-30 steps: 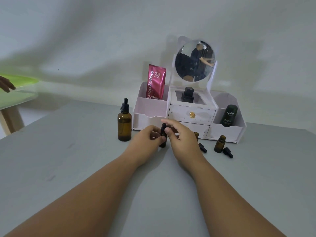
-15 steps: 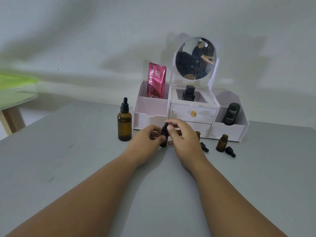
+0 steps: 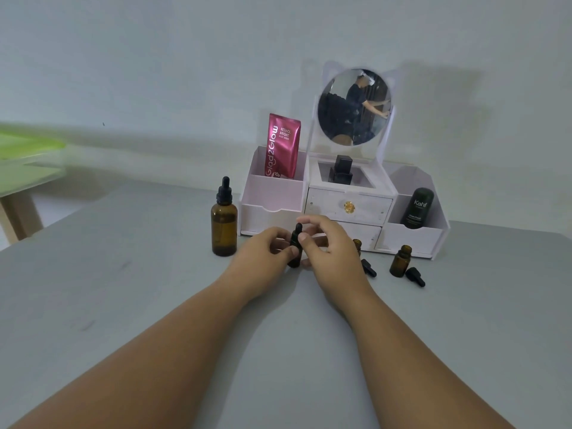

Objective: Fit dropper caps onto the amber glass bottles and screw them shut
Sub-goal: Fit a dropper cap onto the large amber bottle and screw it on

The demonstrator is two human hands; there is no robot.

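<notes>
**Two-handed capping, centre of frame**

The left hand (image 3: 263, 252) grips a small amber bottle (image 3: 295, 258) standing upright on the grey desk (image 3: 123, 289). The fingers (image 3: 305, 237) of the right hand (image 3: 332, 250) pinch the black dropper cap (image 3: 297, 232) on its neck. At left stands a large capped bottle (image 3: 224, 226). At right are a half-hidden bottle (image 3: 357, 244) and an uncapped bottle (image 3: 401, 262), with one loose cap (image 3: 369, 267) and a second loose cap (image 3: 415, 276) lying beside them. All stand before a white organiser (image 3: 272, 193).

The left hand (image 3: 263, 253) covered most of the bottle (image 3: 295, 259); the right hand (image 3: 329, 247) hid part of its cap (image 3: 298, 229) and all but the neck of a second bottle (image 3: 357, 243). A blurred green table (image 3: 28, 150) was cut off at left.
</notes>
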